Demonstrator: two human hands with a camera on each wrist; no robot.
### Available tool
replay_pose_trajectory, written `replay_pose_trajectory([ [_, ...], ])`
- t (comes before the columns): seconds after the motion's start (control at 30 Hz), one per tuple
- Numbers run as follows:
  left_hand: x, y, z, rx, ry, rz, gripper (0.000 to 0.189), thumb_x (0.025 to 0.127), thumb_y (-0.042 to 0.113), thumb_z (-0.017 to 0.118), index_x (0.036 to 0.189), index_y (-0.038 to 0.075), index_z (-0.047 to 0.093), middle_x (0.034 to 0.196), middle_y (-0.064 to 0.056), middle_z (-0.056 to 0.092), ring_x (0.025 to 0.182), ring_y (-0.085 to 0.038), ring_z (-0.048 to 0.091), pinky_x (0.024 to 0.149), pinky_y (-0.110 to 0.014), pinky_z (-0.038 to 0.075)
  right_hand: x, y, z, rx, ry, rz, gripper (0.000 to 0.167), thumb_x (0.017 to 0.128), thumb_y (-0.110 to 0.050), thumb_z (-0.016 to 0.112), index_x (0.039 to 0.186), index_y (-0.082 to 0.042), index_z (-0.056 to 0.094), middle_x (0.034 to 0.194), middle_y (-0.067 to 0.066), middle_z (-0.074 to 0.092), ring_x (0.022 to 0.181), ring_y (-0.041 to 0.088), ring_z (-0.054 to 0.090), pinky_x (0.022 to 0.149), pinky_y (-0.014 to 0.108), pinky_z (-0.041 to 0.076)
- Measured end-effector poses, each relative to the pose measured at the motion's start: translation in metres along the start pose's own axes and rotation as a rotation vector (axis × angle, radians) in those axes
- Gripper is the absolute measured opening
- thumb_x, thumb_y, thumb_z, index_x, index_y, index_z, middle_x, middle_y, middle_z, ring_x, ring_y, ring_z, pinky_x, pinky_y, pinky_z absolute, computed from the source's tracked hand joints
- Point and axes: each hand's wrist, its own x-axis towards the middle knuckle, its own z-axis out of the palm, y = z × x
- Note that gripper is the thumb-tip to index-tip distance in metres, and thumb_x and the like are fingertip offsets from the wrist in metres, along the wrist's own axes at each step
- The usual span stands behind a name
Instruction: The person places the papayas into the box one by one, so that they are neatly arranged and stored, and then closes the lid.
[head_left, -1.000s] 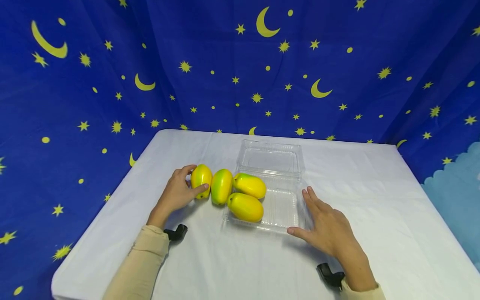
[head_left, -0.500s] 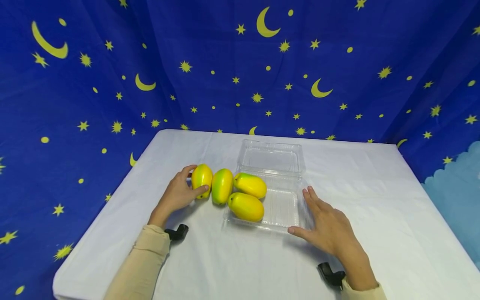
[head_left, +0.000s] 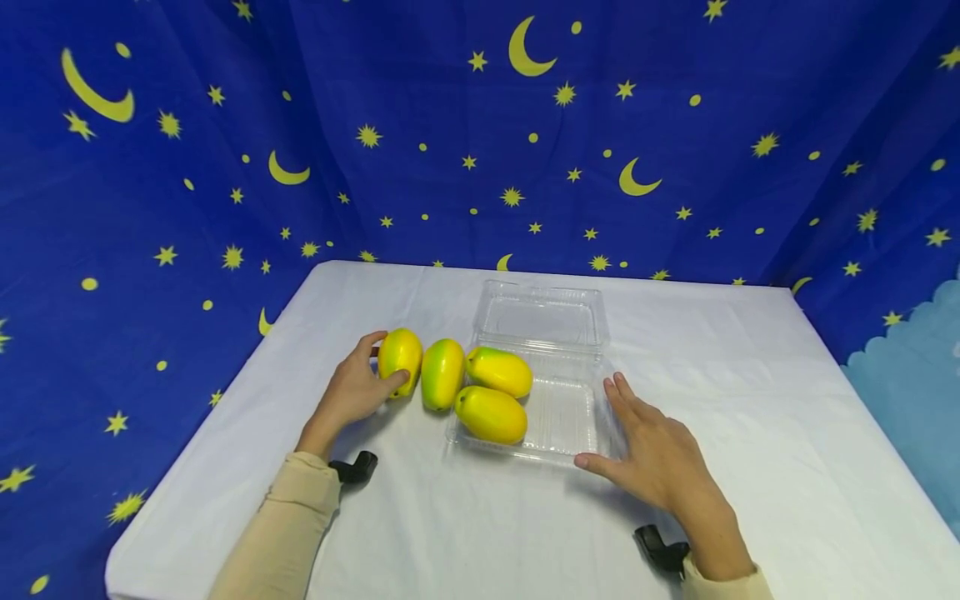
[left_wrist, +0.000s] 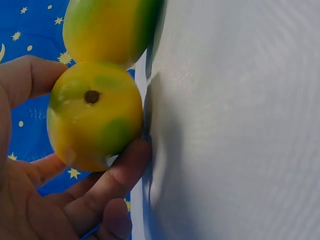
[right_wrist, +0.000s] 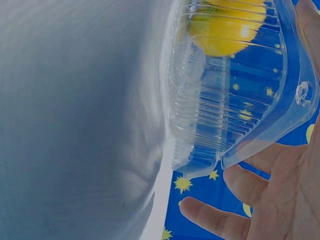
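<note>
from afar i see the left hand (head_left: 351, 387) pinching the leftmost mango (head_left: 398, 354), probably for control; the right hand (head_left: 654, 457), spread, maybe braces the clear clamshell (head_left: 562, 417).

Obstructed and cropped items, by view.
Head: left hand (head_left: 358, 385) partly hidden behind the held mango (head_left: 400, 358); left sleeve (head_left: 277, 525) and right sleeve (head_left: 723, 585) cut off at the bottom edge. Left wrist: second mango (left_wrist: 107, 30) cut off at top. Right wrist: clear container (right_wrist: 215, 117) and yellow fruit (right_wrist: 227, 32) cut off at top, right hand (right_wrist: 285, 195) at the right edge.
</note>
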Motion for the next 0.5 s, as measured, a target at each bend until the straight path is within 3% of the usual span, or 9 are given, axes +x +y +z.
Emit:
replay_pose_trajectory([
  [0.37,0.0008,0.0028,-0.0019,-0.058,0.073,-0.021,0.087,0.090,0.046,0.068,0.160,0.023,0.021,0.155,-0.018,0.041,0.130,-0.038,0.050,0.101,-0.057,0.044,-0.0010,0.0011,0.0002,0.006,0.015,-0.001,0.116,0.076,-0.088,0.053,0.160,-0.012,0.026,0.166,0.009,0.026,0.135,0.041,0.051,0.094,0.059,0.050],
  [0.5,0.0008,0.0034,-0.0031,-0.099,0.145,-0.021,0.087,0.091,0.044,0.068,0.160,0.023,0.020,0.156,-0.018,0.040,0.122,-0.036,0.056,0.095,-0.051,0.049,-0.0003,0.0010,-0.0004,0.013,0.019,-0.005,0.116,0.076,-0.088,0.053,0.160,-0.012,0.026,0.166,0.009,0.027,0.134,0.041,0.052,0.094,0.059,0.050],
])
